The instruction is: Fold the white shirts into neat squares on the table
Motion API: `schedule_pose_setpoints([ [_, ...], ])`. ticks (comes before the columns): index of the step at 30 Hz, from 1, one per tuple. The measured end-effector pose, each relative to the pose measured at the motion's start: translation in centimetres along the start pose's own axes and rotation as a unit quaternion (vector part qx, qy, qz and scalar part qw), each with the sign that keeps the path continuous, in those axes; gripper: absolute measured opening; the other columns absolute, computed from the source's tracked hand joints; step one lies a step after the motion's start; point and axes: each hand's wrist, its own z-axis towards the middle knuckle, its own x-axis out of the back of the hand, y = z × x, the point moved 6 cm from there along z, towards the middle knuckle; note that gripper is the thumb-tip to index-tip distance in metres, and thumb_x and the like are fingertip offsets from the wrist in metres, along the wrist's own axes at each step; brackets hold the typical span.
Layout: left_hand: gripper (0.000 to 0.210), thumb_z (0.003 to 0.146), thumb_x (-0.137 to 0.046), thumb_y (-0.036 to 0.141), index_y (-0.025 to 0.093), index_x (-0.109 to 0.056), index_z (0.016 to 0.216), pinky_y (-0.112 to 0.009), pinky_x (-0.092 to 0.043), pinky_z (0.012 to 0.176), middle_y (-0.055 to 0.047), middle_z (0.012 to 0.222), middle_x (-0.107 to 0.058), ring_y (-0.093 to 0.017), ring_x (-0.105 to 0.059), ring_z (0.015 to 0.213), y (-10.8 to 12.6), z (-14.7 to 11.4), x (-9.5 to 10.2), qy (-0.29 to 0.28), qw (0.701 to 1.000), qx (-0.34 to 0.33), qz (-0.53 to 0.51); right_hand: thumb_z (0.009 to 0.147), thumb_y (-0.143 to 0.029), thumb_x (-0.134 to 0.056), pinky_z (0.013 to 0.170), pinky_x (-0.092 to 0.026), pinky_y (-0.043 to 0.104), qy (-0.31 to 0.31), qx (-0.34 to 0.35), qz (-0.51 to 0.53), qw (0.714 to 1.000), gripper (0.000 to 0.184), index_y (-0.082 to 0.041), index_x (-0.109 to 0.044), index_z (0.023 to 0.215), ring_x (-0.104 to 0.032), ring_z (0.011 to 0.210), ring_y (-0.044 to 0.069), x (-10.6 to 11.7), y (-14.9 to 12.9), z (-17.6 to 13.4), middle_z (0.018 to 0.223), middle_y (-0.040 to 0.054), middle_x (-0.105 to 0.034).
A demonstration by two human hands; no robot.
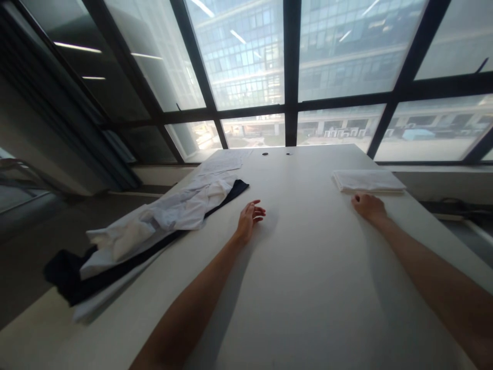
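My left hand (251,218) hovers over the middle of the white table with its fingers apart and nothing in them. To its left lies a loose heap of crumpled white garments (185,205), with dark navy cloth (154,254) showing beneath and along its near side. My right hand (368,205) is curled closed at the near edge of a neatly folded white cloth (367,181) on the right. It seems to touch or nearly touch that edge; no cloth shows between its fingers.
The white table (308,298) reaches toward large dark-framed windows (291,77). Two small round holes sit near its far edge, one of them a dark cable hole (265,153). Some cloth hangs over the left edge. A dark curtain (77,113) stands at the left.
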Motion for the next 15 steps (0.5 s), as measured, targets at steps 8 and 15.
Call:
schedule_pose_setpoints([
  [8,0.039,0.09,-0.055,0.045,0.016,-0.062,0.117,-0.027,-0.049,0.067,-0.007,0.087,-0.069,-0.016,-0.066,0.074,-0.3,0.0,-0.4,-0.013,0.999,-0.005,0.034,0.098,-0.031,-0.042,0.07,-0.04,0.033,0.017,0.076,-0.032,0.996,0.034,-0.014,-0.072,0.093,-0.065,0.086,0.026,-0.4,-7.1,-5.9,0.097,0.016,-0.072],
  [15,0.031,0.092,-0.045,0.027,0.014,-0.066,0.11,-0.024,-0.047,0.064,-0.006,0.082,-0.07,-0.014,-0.065,0.07,-1.0,-0.1,-1.6,-0.042,0.986,-0.028,0.156,0.099,-0.028,-0.043,0.074,-0.04,0.033,0.021,0.203,-0.002,0.979,0.027,-0.018,-0.066,0.088,-0.061,0.088,0.025,0.4,-19.3,-14.4,0.094,0.0132,-0.068],
])
